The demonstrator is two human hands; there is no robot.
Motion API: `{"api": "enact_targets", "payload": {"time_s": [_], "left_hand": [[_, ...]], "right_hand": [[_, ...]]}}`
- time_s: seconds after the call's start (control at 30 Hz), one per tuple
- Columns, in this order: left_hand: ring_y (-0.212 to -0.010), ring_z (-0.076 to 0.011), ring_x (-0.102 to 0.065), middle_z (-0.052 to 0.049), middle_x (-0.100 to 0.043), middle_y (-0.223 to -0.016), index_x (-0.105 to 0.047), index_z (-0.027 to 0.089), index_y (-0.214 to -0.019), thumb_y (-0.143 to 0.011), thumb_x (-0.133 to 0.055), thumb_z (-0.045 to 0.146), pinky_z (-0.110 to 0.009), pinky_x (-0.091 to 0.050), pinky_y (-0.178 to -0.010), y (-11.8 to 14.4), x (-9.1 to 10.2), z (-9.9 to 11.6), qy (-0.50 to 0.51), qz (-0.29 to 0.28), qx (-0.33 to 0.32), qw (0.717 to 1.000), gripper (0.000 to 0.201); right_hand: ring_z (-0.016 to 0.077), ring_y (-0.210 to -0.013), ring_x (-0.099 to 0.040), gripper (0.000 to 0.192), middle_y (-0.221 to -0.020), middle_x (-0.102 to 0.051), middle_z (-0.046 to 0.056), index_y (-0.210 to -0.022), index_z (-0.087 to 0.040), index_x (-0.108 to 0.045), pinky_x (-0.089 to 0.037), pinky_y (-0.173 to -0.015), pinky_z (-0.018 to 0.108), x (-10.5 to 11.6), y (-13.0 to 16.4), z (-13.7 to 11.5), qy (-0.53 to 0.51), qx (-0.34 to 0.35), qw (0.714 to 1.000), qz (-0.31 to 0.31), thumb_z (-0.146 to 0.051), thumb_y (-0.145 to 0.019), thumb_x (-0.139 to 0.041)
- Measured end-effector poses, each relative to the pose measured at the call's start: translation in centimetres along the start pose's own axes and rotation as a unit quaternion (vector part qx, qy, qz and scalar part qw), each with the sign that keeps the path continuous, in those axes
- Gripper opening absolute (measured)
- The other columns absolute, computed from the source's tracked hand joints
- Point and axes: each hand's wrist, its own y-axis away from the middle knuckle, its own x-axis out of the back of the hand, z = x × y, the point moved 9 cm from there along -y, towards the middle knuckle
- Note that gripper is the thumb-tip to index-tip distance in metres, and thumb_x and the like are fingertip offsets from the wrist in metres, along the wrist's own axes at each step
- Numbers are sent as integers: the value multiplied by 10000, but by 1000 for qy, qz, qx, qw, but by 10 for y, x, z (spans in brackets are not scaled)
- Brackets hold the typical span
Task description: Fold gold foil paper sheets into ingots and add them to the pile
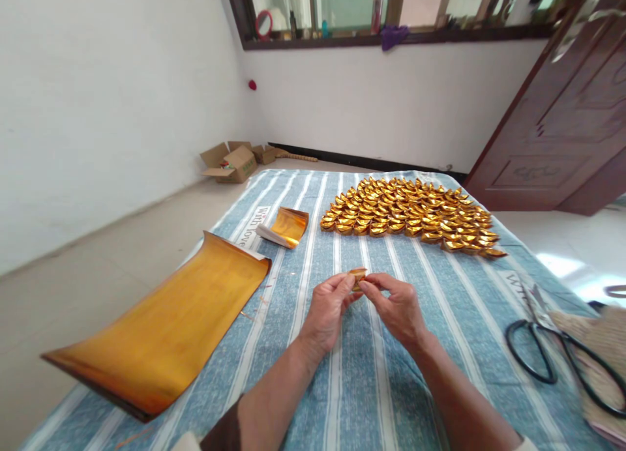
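My left hand [328,307] and my right hand [397,306] meet above the blue striped cloth [352,386], both pinching a small folded piece of gold foil paper [358,276] between the fingertips. Beyond the hands, several folded gold ingots [411,213] lie in close rows on the cloth. A small curled gold sheet [288,226] rests to the left of those rows. A large gold foil sheet [166,327] with curled ends lies at the left edge, partly hanging over it.
Black-handled scissors [552,347] lie at the right beside a woven straw item [601,347]. Open cardboard boxes [235,161] stand on the floor by the far wall. A dark wooden door [562,125] stands at the right, and a cluttered windowsill [391,37] runs above.
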Motion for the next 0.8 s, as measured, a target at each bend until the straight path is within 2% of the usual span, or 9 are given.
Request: {"api": "enact_targets", "payload": {"time_s": [0.17, 0.27, 0.4, 0.6, 0.7, 0.8], "left_hand": [[-871, -194, -648, -100, -710, -944, -730, 112, -925, -770, -736, 265, -288, -506, -773, -6, 9, -16, 112, 14, 65, 991, 218], [-883, -194, -653, -110, -712, -966, -717, 106, -964, -814, -682, 233, -291, -508, -785, -7, 9, -20, 158, 4, 87, 984, 199], [-919, -186, -650, -122, -714, -1031, -723, 93, -937, -839, -637, 187, -300, -501, -836, -5, 3, -14, 188, -21, 85, 978, 161], [-952, -207, -656, -134, -738, -953, -736, 80, -798, -823, -558, 120, -378, -460, -955, 2, -3, -15, 260, -29, 150, 953, 184], [-914, -208, -661, -124, -742, -919, -734, 81, -772, -792, -550, 101, -403, -447, -972, 4, -4, -14, 281, -34, 166, 945, 186], [-941, -216, -651, -153, -728, -993, -733, 54, -802, -782, -541, 101, -418, -435, -985, 6, -9, -11, 283, -69, 169, 942, 199]], "right_hand": [[176, -762, -707, 217, -930, -751, 29, -1006, -227, -706, -555, -715, 292, -4, 1, 2, -41, 11, 999, -13, -271, -798, -663], [181, -773, -712, 206, -943, -751, 32, -1000, -233, -706, -567, -720, 301, -3, 2, -2, -29, 44, 999, -2, -237, -798, -661], [174, -745, -709, 143, -870, -752, 36, -961, -228, -708, -562, -691, 288, 4, 5, -17, 24, 130, 990, 40, -204, -851, -620], [175, -799, -687, 202, -871, -735, 66, -993, -204, -674, -551, -713, 309, 9, 15, -46, 95, 274, 955, 55, -90, -883, -547], [182, -853, -676, 242, -905, -725, 84, -1017, -189, -646, -547, -730, 319, 9, 19, -56, 107, 321, 939, 53, -34, -863, -542], [186, -866, -669, 275, -895, -717, 87, -1057, -176, -620, -544, -738, 327, 9, 22, -62, 115, 346, 930, 51, -9, -852, -543]]}}
